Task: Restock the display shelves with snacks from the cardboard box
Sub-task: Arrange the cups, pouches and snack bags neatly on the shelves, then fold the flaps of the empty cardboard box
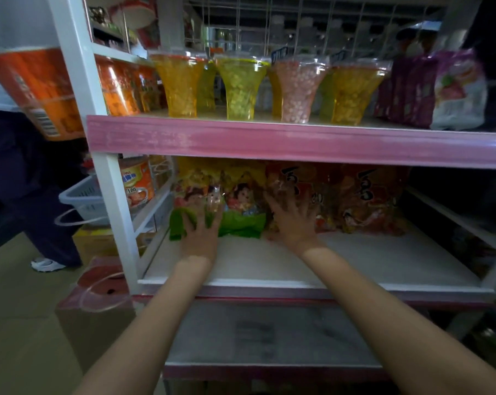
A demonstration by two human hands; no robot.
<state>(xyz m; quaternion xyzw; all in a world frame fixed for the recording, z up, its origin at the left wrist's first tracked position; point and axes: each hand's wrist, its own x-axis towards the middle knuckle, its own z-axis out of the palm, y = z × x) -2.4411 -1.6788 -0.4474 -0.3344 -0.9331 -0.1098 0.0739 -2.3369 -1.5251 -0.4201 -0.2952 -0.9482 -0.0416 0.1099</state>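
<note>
Both my arms reach into the middle shelf (312,269). My left hand (200,232) lies with spread fingers against a yellow and green snack bag (198,195) at the shelf's back left. A second bag of the same kind (245,206) stands beside it. My right hand (293,220) presses with spread, straight fingers on a red and orange snack bag (295,181). Another red bag (372,198) stands to its right. All the bags lean upright along the back. The cardboard box is not clearly in view.
The upper shelf with the pink edge (269,141) carries clear flared cups of coloured candy (241,89) and purple bags (406,92). Orange noodle tubs (38,89) fill the left rack. A person's leg and shoe (45,263), a grey basket (84,201) and boxes (95,243) stand at the left.
</note>
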